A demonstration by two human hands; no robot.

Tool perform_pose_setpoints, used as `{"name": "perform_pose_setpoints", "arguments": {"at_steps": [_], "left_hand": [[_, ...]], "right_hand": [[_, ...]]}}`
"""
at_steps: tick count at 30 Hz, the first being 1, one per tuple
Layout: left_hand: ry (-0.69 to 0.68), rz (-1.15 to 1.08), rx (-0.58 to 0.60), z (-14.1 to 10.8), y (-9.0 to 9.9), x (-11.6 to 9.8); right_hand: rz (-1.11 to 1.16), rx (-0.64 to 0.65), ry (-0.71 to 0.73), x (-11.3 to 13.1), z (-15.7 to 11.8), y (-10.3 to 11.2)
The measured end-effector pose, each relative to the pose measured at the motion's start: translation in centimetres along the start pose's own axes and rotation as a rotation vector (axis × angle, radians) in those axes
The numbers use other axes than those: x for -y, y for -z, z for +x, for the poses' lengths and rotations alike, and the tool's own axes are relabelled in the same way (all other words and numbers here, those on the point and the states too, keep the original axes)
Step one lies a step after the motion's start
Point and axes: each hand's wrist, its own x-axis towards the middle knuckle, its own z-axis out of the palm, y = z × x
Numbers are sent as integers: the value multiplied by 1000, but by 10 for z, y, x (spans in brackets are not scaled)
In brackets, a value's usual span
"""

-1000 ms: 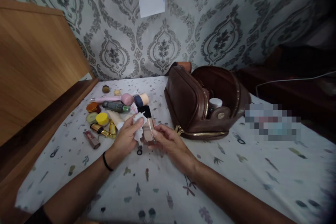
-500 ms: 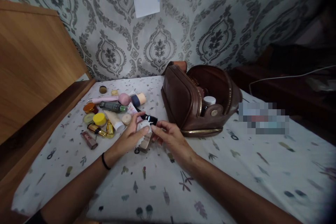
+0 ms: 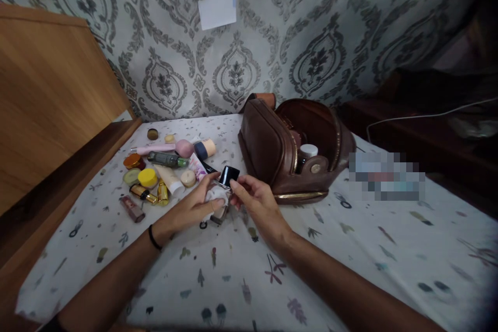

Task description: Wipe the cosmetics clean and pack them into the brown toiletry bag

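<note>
My left hand (image 3: 198, 203), with a black band at its wrist, is closed around a crumpled white tissue (image 3: 215, 195). My right hand (image 3: 260, 201) pinches a small makeup compact by its glossy black square lid (image 3: 229, 175). Below the tissue shows a brownish, pan-like part (image 3: 220, 215), seemingly the compact's lower half; fingers and tissue hide the joint. The two hands nearly meet, just left of the brown leather bag (image 3: 261, 142). A pink-and-white tube (image 3: 197, 166) lies just beyond my left fingertips.
Several cosmetics lie at left, among them a yellow-lidded jar (image 3: 148, 178), a dark green bottle (image 3: 165, 158), a cream tube (image 3: 170, 180) and a pink-handled brush (image 3: 153, 149). The bag gapes open with a white-lidded jar (image 3: 308, 151) inside. A wooden panel (image 3: 54, 78) borders the left side.
The black lid has tilted up and turned its broad glossy face toward me. The tissue and both hands have shifted slightly to the right.
</note>
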Motion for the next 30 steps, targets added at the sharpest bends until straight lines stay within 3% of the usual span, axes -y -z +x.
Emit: {"name": "perform_pose_setpoints", "arguments": {"at_steps": [10, 18, 24, 30], "left_hand": [[31, -68, -144, 1, -3, 12], [29, -120, -103, 3, 3, 10], [51, -188, 40, 1, 11, 3], [-18, -82, -35, 1, 10, -5]], "right_hand": [[-90, 37, -22, -3, 0, 1], [-53, 38, -52, -1, 2, 2], [2, -8, -45, -2, 3, 2], [24, 21, -41, -1, 2, 0]]}}
